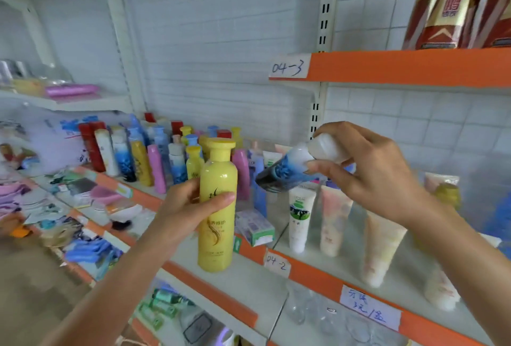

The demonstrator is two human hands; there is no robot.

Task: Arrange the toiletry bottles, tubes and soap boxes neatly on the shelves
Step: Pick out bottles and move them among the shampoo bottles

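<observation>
My left hand (190, 204) grips a tall yellow bottle (217, 207) upright in front of the middle shelf (312, 271). My right hand (367, 168) holds a blue-and-white bottle (287, 168) by its white cap end, tilted with its base pointing down-left above the shelf. Behind them stand several red, blue, yellow and pink bottles (154, 152) crowded together. To the right, several white and peach tubes (301, 218) stand cap-down on the shelf. A small soap box (255, 225) lies near the shelf's front edge.
An orange-edged upper shelf (401, 68) carries red-and-gold cartons (453, 5). A white slotted upright (322, 41) divides the bays. Lower shelves hold green tubes (163, 301) and clear containers (312, 307). Mixed packets lie on the shelves at left (83, 193).
</observation>
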